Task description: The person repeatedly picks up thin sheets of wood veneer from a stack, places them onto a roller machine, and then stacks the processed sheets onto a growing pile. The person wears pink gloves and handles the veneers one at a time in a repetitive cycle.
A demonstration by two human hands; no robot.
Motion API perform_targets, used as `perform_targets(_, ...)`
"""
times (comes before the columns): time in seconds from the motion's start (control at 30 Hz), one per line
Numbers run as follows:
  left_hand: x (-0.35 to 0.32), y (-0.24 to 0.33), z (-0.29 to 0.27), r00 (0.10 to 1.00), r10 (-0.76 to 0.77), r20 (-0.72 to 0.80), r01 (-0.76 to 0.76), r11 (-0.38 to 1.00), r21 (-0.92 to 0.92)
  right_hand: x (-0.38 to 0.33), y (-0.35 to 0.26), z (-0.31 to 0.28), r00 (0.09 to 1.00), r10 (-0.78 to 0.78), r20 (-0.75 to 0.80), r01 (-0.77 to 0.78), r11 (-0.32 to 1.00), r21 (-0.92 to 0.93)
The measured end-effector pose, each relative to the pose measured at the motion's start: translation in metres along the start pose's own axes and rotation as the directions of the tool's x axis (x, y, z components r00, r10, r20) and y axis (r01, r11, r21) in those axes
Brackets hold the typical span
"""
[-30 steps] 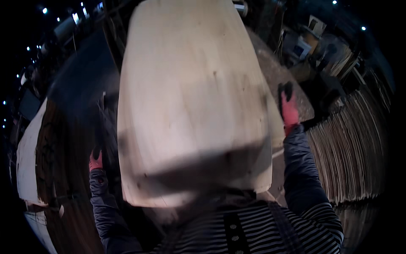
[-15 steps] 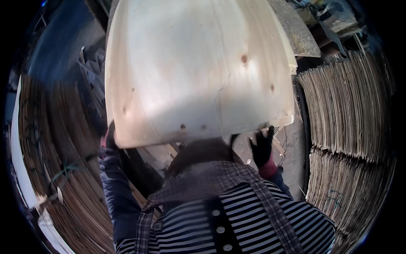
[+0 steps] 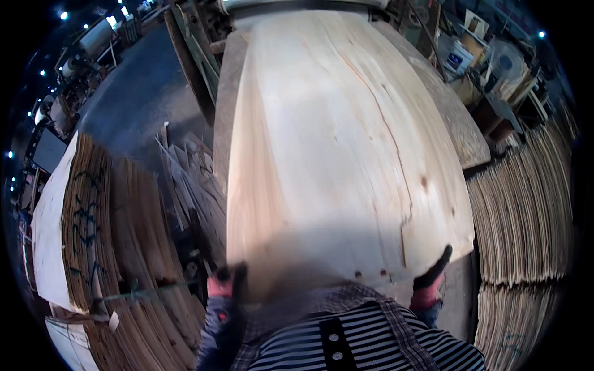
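Head view: pale wood sheet (image 3: pixel 322 136) ahead of both my hands, long axis running away from me.
Sheet rests over a table (image 3: pixel 461 133), its far end close to a pale roller (image 3: pixel 303 5); a long crack follows the grain right of its middle. Upright veneer stacks flank it: right stack (image 3: pixel 523 210), left stack (image 3: pixel 145 229). My left hand (image 3: pixel 228 279), blurred, is at the near left corner, overlapping the sheet, and looks the nearer; whether its fingers are closed on the edge, I cannot tell. My right hand (image 3: pixel 432 278) is by the near right edge, one finger extended; grip there also unclear.
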State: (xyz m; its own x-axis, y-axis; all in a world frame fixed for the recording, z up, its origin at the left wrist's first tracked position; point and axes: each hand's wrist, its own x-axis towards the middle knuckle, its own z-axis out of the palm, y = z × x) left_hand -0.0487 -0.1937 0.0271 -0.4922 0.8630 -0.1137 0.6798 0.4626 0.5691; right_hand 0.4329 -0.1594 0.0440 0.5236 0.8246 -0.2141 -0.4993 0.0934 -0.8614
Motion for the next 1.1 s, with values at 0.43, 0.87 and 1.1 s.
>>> perform_targets(0.43, 0.148, 0.079, 0.050, 0.977, -0.099, -0.188, 0.138, 0.968, 0.211, 0.135, -0.008, 0.053, 0.698, 0.716, 0.026, -0.591, 0.596, -0.544)
perform_targets(0.87, 0.117, 0.163, 0.003, 0.776, 0.618, -0.128, -0.626, 0.780, -0.028, 0.081, -0.092, 0.074, 0.997, 0.002, 0.075, 0.074, 0.142, -0.987)
perform_targets(1.1, 0.068, 0.230, 0.079, 0.880, 0.439, 0.181, -0.461, 0.882, 0.099, 0.095, -0.012, 0.102, 0.849, -0.158, 0.504, 0.407, -0.412, -0.815)
